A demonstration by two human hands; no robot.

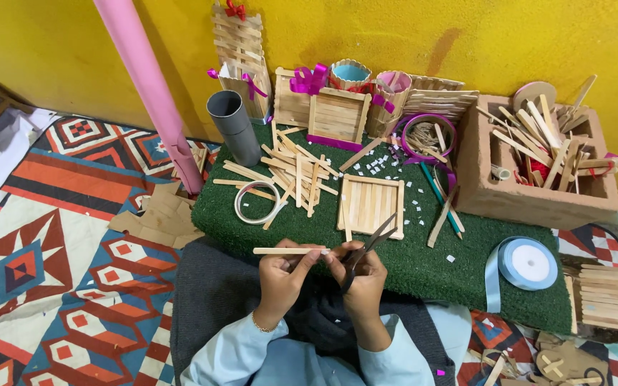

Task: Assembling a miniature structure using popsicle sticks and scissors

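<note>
Scissors point(368, 251) sit in the right hand point(363, 277), fingers clenched through the handles, blades pointing up and away over the green mat point(423, 264) that covers the bench. The left hand point(282, 275) grasps a flat wooden craft stick point(287, 251) by its right end, pinched between thumb and fingers, the stick lying level and reaching out to the left. Both hands hover close together at the near edge of the mat, and the stick's held end is just beside the right hand's fingertips.

The head view also shows a square panel of sticks point(370, 204) lying flat just beyond the hands, a loose pile of sticks point(287, 171) to its left, a roll of clear tape point(257, 202), small white scraps point(402, 168) scattered about, and a blue ribbon spool point(528, 264) on the right. A brown box point(538, 193) stuffed with more sticks stands at the far right.

Risk, as I judge it: the blades lie very near the left fingertips, so a careless closing could nick them. The stick is gripped at one end only, so it could twist or slip out.
</note>
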